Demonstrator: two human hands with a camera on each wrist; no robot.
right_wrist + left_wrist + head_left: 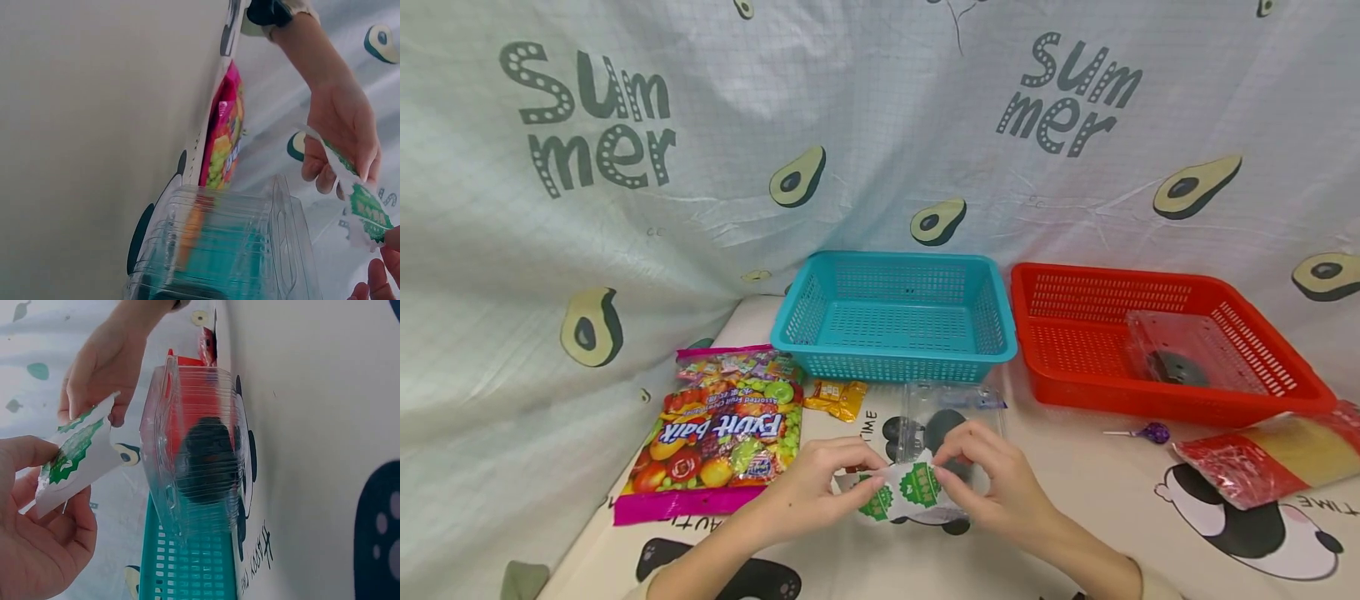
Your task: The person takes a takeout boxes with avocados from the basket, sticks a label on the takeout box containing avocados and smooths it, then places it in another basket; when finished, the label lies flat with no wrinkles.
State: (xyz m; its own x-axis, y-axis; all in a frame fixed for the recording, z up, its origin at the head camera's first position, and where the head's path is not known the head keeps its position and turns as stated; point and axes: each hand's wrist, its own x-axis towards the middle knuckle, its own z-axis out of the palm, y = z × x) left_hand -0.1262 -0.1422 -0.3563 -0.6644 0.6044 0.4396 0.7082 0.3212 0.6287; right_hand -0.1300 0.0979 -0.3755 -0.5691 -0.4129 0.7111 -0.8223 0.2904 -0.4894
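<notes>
In the head view my left hand (820, 486) and right hand (992, 477) hold a small white sheet of paper (886, 482) with green badge-shaped prints, like a strip of stickers. My left thumb and fingers pinch one end of the sheet (78, 459). The right thumb and forefinger pinch its other end. Just behind the hands, a clear plastic clamshell box (916, 417) stands on the table, partly hidden by the right hand. A dark round shape (209, 462) shows through the box in the left wrist view.
A teal basket (891, 367) stands at the back middle. Right of it, a red basket (1150, 407) holds a clear plastic box (1195, 337). A fruit candy bag (722, 433) and yellow packet (837, 400) lie left; a lollipop (1153, 432) and red-yellow packet (1262, 458) lie right.
</notes>
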